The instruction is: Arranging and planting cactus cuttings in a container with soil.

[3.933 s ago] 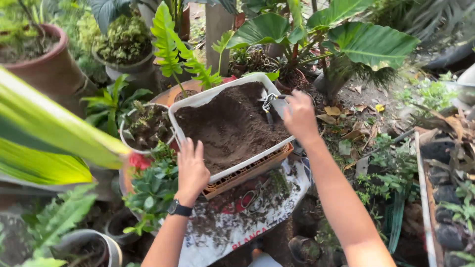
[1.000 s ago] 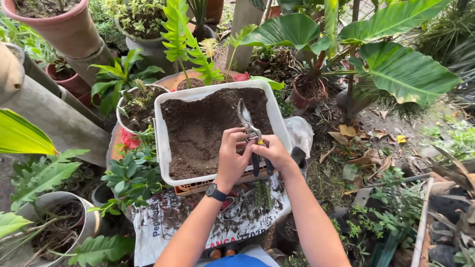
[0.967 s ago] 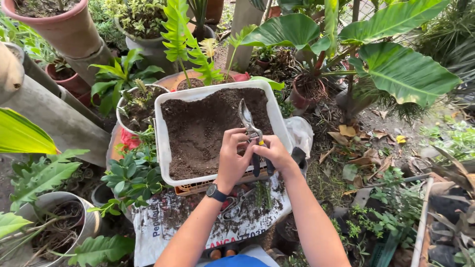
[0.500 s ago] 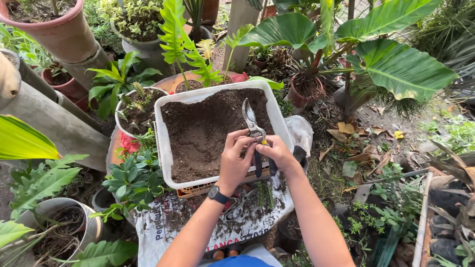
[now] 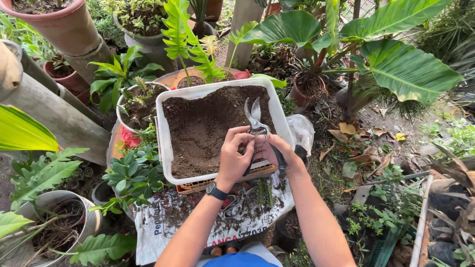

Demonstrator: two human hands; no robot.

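Pruning shears (image 5: 256, 120) with silver blades pointing up and dark handles are held over the near right side of a white tub (image 5: 166, 143) full of dark soil. My right hand (image 5: 273, 153) grips the handles. My left hand (image 5: 235, 157), with a dark watch at the wrist, has its fingers pinched on the shears near the pivot. A second pair of scissors (image 5: 235, 203) and a small green cutting (image 5: 261, 192) lie on the soil-strewn printed sheet (image 5: 163, 230) below the tub.
Potted plants ring the tub: a white pot (image 5: 124, 103) at its left, terracotta pots (image 5: 54, 22) at the far left, a large-leafed plant (image 5: 391, 59) at the right. A grey pot (image 5: 67, 217) stands near left. Dry leaves cover the ground (image 5: 366, 143).
Earlier my right hand reached into the tub's far corner and my left rested on its near rim. Both hands now hold the shears, which have hardly shifted over the last second.
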